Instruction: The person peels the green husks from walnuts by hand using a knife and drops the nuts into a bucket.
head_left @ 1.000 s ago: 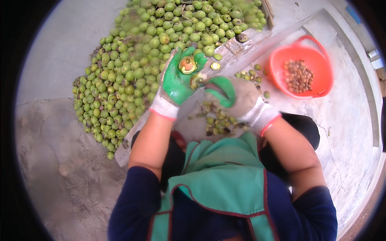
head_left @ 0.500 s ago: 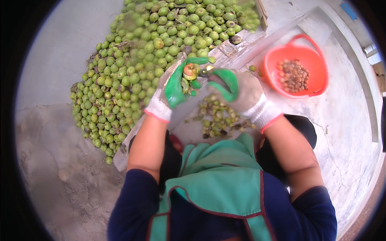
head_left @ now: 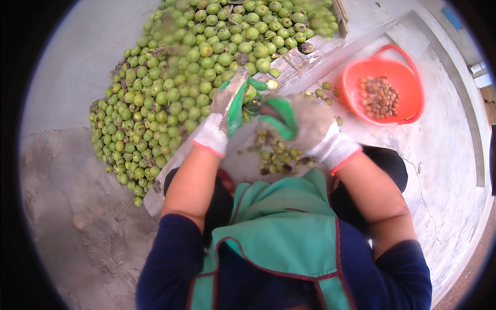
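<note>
My left hand (head_left: pixel 233 103), in a white glove with green palm, is closed around a round green fruit (head_left: pixel 250 93). Facing it, my right hand (head_left: pixel 305 119), gloved alike and smeared by motion, is closed on what looks like a short knife (head_left: pixel 267 110). Its handle is mostly hidden in the fist, and its tip is blurred close to the fruit. A large heap of green fruits (head_left: pixel 175 77) lies beyond and left of my left hand. Below both hands, cut green and brown husk pieces (head_left: pixel 279 157) are scattered between my legs.
A red-orange bucket (head_left: pixel 354 98) with brown nuts in it stands to the right. A worn wooden board (head_left: pixel 287 72) edges the heap; a pale cut piece (head_left: pixel 272 84) lies near it. Several green bits (head_left: pixel 319 93) lie left of the bucket. My green apron (head_left: pixel 284 232) covers my lap.
The peeled, reddish-brown nut seen in my left hand is no longer visible there; a green fruit shows instead. My left hand has turned and tilted. More green bits lie near the bucket.
</note>
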{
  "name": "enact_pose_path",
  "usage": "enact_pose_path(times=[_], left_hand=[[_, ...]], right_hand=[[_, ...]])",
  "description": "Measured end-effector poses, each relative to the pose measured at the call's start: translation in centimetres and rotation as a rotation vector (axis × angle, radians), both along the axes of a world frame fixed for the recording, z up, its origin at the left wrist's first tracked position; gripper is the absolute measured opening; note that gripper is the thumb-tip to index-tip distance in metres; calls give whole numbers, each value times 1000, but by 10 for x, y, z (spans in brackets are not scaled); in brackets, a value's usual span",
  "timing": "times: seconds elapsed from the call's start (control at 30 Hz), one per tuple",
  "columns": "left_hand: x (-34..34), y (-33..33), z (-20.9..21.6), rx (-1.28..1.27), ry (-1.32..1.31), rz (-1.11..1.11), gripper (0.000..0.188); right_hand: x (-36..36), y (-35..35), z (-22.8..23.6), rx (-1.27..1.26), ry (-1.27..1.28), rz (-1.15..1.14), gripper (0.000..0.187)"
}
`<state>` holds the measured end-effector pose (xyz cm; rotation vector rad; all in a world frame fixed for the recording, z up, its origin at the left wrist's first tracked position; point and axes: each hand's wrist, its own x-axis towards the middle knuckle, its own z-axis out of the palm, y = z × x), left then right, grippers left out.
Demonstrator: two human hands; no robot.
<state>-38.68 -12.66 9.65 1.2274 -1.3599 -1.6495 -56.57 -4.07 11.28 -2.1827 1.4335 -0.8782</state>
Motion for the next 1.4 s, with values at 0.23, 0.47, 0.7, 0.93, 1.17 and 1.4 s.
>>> enact_pose_path(times=[0.23, 0.47, 0.7, 0.93, 1.17, 1.4], left_hand=[[1, 1, -19, 202, 24, 41, 47], [5, 8, -19, -79, -98, 33, 44], [6, -3, -1, 304, 353, -37, 42], [3, -2, -11, 224, 544, -149, 45], [-10, 3, -9, 125, 411, 38, 45], [-11, 10, -3, 36, 439, -40, 46]], right_hand=[[5, 6, 5, 159, 147, -58, 38], [4, 2, -13, 94, -184, -119, 33], [-5, 4, -6, 294, -483, -203, 31], [-5, 11, -7, 47, -213, -158, 29], [-2, 11, 5, 146, -164, -133, 30], [9, 11, -6, 89, -225, -173, 33]])
